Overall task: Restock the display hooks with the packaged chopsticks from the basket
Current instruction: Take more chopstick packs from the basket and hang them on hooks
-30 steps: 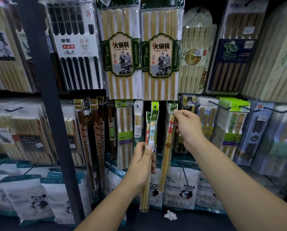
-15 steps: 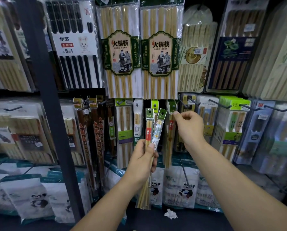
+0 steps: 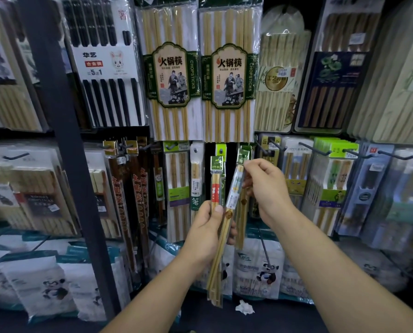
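Note:
My left hand (image 3: 209, 233) grips two narrow packs of bamboo chopsticks by their middles. One pack with a red label (image 3: 216, 188) stands upright. The other pack (image 3: 234, 197) leans to the right, its green header up by my right hand (image 3: 265, 188). The right thumb and forefinger pinch that leaning pack just below the header. Right behind it a similar narrow pack (image 3: 242, 219) hangs on the display. The basket is out of view.
Large hot-pot chopstick packs (image 3: 228, 75) hang above. Black hooks (image 3: 309, 150) stick out at the right, carrying boxed sets. A dark upright post (image 3: 63, 140) stands at the left. Panda-print bags (image 3: 260, 267) line the bottom row, and a crumpled paper scrap (image 3: 244, 307) lies below.
My right hand has left the pack hanging on the display and taken the top of the leaning pack. My left hand has lifted its two packs, and the leaning one has tipped further right.

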